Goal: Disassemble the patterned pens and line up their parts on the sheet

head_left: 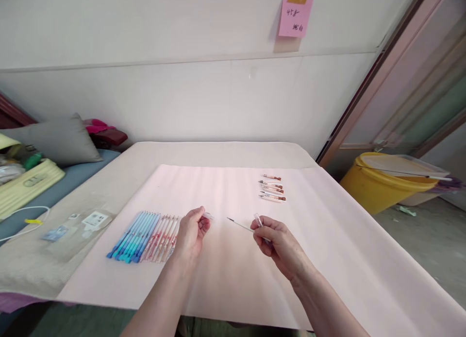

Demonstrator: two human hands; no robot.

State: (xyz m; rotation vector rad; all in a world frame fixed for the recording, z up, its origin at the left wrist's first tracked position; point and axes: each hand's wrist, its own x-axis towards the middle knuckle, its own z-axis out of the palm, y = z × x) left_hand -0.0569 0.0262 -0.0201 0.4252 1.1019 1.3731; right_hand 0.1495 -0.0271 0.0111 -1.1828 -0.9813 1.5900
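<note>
Above the middle of the table, my left hand [193, 228] is closed, pinching a small clear plastic piece [208, 215] that looks like a pen part. My right hand [275, 236] grips a thin white pen refill [240, 225], its dark tip pointing left toward the other hand. A short clear piece [257, 220] also sticks up from the right fingers. A gap separates the two hands. Beside my left hand lie blue pens [134, 236] in a row and pens with red patterns [160, 238], partly hidden by my forearm. Farther back are several brown-ended pens [272, 191].
A pale pink sheet [338, 259] covers the tabletop. To the left lies a clear plastic bag [82, 230] with labels. A yellow bucket [360, 186] stands on the floor at the right. The white wall [182, 104] rises behind the table and carries a pink note [295, 17].
</note>
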